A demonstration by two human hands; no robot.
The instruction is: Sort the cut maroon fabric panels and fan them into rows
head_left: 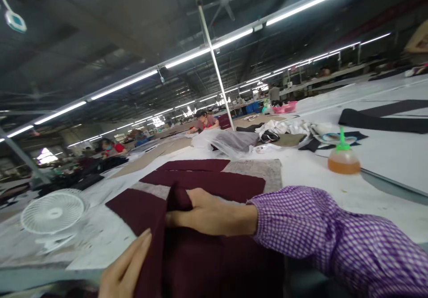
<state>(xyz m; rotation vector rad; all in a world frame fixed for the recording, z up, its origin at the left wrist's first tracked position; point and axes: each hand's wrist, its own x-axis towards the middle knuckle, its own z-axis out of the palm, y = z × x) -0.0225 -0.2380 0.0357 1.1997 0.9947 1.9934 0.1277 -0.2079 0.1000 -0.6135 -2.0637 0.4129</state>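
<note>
A dark maroon fabric piece (187, 262) rises in a fold in front of me. My right hand (207, 211), in a purple checked sleeve, reaches across from the right and is closed on the top of that fold. My left hand (125, 269) comes up from the bottom edge and holds the fabric's left side, thumb and fingers pressed on the cloth. More maroon cut pieces (203, 180) lie flat on the white table (317, 169) just beyond, over a grey layer.
A small white fan (51, 213) lies at the left. An orange-filled bottle with a green cap (343, 157) stands at the right. Clear plastic bags (227, 142), white cloth and black strips (384, 120) lie farther back. Other people work at distant tables.
</note>
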